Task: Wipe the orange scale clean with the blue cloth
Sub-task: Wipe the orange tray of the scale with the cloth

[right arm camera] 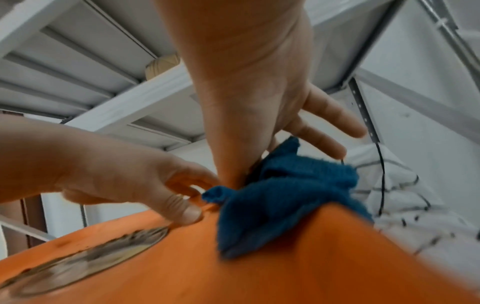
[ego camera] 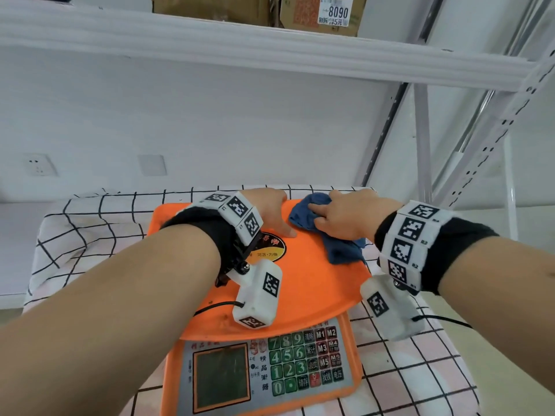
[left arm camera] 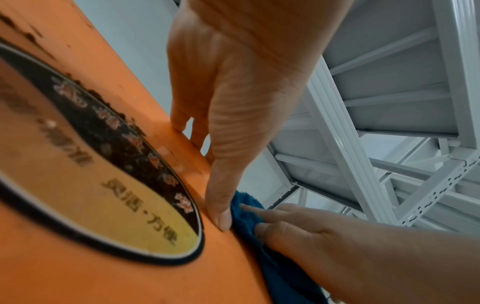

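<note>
The orange scale [ego camera: 315,280] stands mid-table on a checked tablecloth [ego camera: 90,235], its keypad [ego camera: 300,358] toward the near edge. The left hand [ego camera: 270,211] hooks its fingers over the platter's far edge with the thumb flat on top, evidently to steady it. The right hand [ego camera: 348,219], fingers mostly straight, presses the bunched blue cloth [ego camera: 306,216] onto the far right corner. Grime remains around the round label [ego camera: 271,249], so wiping is judged incomplete.

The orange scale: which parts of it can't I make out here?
- On the orange scale, the display: head view, dark, no reading shows.
- The round label: head view, left wristband covers most; wrist views blur much of it.
- Surface beneath the blue cloth: covered by cloth and right hand, every view.
</note>
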`<action>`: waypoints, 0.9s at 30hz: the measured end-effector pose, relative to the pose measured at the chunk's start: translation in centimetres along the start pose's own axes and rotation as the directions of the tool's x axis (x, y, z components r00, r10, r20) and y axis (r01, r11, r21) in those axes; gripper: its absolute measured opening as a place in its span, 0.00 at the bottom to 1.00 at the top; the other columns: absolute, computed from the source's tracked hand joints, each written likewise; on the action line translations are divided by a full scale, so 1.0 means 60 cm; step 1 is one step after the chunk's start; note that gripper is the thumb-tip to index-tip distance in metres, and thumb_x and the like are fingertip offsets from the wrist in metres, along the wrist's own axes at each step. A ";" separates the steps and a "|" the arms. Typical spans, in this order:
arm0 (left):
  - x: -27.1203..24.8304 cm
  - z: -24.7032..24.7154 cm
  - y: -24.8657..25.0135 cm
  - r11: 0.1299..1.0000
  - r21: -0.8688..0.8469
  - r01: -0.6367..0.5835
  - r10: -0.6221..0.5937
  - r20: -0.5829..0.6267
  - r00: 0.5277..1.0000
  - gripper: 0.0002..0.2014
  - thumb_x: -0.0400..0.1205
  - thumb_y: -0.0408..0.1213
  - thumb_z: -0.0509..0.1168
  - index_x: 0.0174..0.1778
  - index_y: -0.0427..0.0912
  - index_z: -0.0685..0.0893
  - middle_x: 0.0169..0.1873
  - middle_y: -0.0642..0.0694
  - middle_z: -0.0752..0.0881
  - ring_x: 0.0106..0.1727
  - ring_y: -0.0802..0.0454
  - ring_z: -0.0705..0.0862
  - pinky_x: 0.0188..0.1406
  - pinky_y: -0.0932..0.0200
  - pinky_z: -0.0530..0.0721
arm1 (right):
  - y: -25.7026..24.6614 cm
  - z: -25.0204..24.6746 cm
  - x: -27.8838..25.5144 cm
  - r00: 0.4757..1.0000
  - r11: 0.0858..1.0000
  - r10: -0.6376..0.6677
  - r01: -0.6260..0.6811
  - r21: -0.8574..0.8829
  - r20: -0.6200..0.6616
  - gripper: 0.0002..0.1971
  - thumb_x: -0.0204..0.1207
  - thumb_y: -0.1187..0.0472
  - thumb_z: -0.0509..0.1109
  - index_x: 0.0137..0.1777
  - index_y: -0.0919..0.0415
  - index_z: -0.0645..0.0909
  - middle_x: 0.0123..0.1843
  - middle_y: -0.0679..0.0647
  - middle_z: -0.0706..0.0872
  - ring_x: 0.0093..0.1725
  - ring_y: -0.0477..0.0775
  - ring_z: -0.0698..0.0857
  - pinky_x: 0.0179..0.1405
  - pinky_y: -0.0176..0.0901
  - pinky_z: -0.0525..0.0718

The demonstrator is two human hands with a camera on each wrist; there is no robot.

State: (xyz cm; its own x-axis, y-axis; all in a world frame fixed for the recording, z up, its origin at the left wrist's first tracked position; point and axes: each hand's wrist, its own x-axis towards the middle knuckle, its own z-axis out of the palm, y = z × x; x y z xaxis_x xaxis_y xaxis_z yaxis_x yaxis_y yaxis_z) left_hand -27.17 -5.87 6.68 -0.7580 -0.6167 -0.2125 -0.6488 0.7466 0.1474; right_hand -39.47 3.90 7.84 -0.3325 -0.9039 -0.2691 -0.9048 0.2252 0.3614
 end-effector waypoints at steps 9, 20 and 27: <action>-0.003 -0.003 0.009 1.000 0.018 0.001 -0.001 0.001 1.000 0.35 0.77 0.56 0.68 0.75 0.41 0.69 0.70 0.44 0.78 0.68 0.46 0.78 0.63 0.53 0.75 | -0.010 -0.006 -0.014 0.996 1.000 0.021 -0.022 0.014 0.091 0.24 0.85 0.48 0.41 0.82 0.42 0.53 0.66 0.54 0.80 0.60 0.56 0.79 0.49 0.46 0.66; -0.008 -0.006 0.012 0.999 0.043 0.029 -0.029 0.004 1.000 0.37 0.75 0.58 0.69 0.76 0.43 0.68 0.70 0.46 0.77 0.67 0.46 0.77 0.58 0.56 0.74 | -0.017 -0.016 -0.003 0.981 0.950 0.073 -0.123 0.287 0.177 0.23 0.87 0.53 0.47 0.79 0.61 0.60 0.77 0.57 0.69 0.76 0.58 0.68 0.70 0.43 0.62; -0.007 -0.005 0.008 0.999 0.039 0.026 -0.025 -0.012 1.000 0.38 0.75 0.58 0.69 0.78 0.43 0.66 0.73 0.46 0.74 0.71 0.46 0.75 0.63 0.55 0.73 | -0.004 -0.004 -0.032 0.988 0.939 0.049 -0.095 0.331 0.145 0.20 0.83 0.49 0.51 0.71 0.55 0.68 0.67 0.57 0.78 0.57 0.58 0.78 0.51 0.46 0.74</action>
State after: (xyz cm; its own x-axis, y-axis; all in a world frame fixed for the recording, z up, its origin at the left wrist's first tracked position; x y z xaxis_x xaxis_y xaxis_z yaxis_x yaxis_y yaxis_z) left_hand -27.18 -5.30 7.13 -0.7420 -0.6385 -0.2044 -0.6651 0.7395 0.1041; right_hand -38.54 5.50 8.49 -0.4118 -0.8295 -0.3774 -0.9058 0.4180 0.0697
